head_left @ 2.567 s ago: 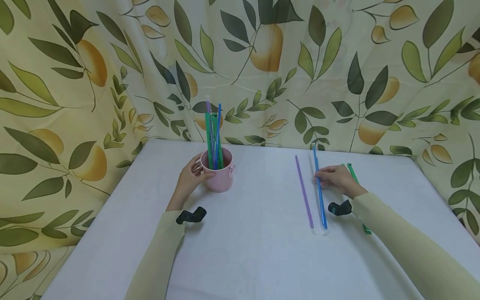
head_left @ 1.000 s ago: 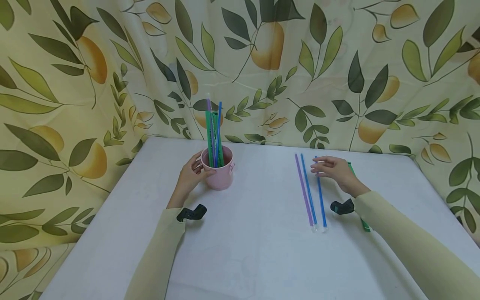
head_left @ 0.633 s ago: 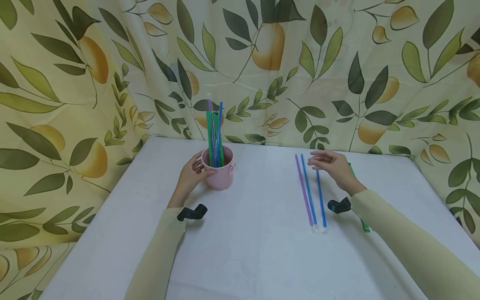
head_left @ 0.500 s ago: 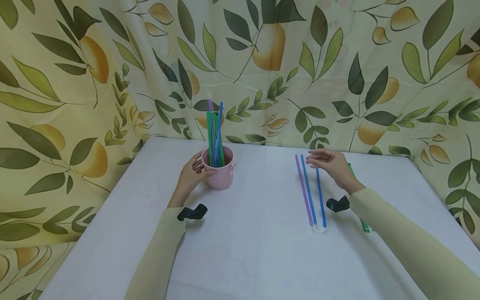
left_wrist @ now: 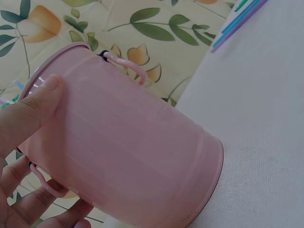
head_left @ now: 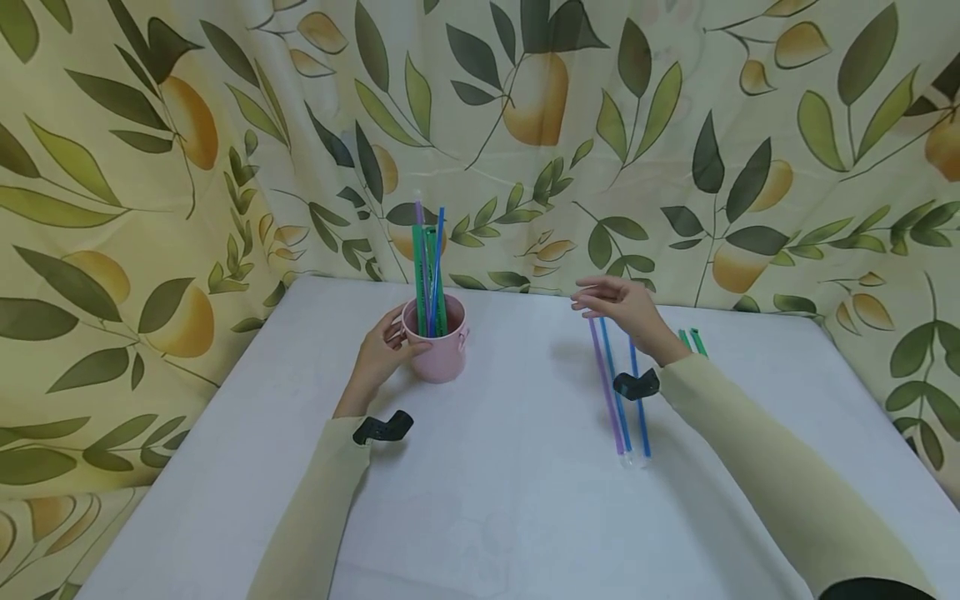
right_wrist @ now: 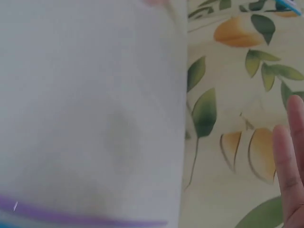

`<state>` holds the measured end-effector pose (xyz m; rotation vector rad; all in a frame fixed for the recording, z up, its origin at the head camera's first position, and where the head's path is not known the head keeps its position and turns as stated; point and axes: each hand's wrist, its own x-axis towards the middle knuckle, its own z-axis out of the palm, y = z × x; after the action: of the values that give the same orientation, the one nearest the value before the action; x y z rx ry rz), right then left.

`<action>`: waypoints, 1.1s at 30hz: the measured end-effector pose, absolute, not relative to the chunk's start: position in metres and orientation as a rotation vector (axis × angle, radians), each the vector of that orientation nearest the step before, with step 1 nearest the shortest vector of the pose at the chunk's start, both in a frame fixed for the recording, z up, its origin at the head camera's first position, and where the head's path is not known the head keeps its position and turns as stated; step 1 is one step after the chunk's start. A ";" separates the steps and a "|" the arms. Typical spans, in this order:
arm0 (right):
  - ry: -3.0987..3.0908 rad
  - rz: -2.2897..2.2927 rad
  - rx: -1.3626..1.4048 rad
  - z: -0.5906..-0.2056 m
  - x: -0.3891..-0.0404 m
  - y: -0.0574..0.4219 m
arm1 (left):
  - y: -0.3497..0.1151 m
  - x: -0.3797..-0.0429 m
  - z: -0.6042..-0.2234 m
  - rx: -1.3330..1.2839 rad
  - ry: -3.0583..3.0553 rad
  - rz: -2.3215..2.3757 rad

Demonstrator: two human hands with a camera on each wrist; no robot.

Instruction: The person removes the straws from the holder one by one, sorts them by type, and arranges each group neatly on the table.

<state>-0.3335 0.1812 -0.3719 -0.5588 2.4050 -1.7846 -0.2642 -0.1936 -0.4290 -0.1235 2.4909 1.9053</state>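
Right hand (head_left: pixel 618 312) has shifted left and toward the desk's far edge since the preceding frame.
Its fingers are extended, slightly bent, with nothing visible in grasp; they sit above the far end of a slim purple rod (head_left: pixel 607 392), which lies left of two slim blue rods (head_left: pixel 642 425) on the right half of the white desk (head_left: pixel 510 467). Slim green rods (head_left: pixel 699 342) lie farther right, partly hidden by the sleeve (head_left: pixel 772 467). Left hand (head_left: pixel 382 354) grips a glossy pink bucket with side handles (head_left: pixel 441 358), thumb below the rim, near the far edge, left of centre; a green, purple and blue rod bundle (head_left: pixel 420 275) stands inside.
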 end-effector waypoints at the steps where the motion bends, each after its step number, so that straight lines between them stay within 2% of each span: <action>1: 2.393 -1.790 -0.574 -0.370 -0.335 0.176 | -0.194 -0.264 -0.429 -0.122 2.494 1.900; 20: 2.270 -1.793 -0.540 -0.348 -0.356 0.076 | -0.193 -0.262 -0.427 -0.133 2.483 1.898; 33: 2.271 -1.733 -0.469 -0.358 -0.368 0.019 | -0.192 -0.261 -0.426 -0.115 2.482 1.913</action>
<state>-0.3679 0.0191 -0.3583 -0.4695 2.2713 -1.7334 -0.2613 -0.1925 -0.4261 -0.1154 2.4823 1.9126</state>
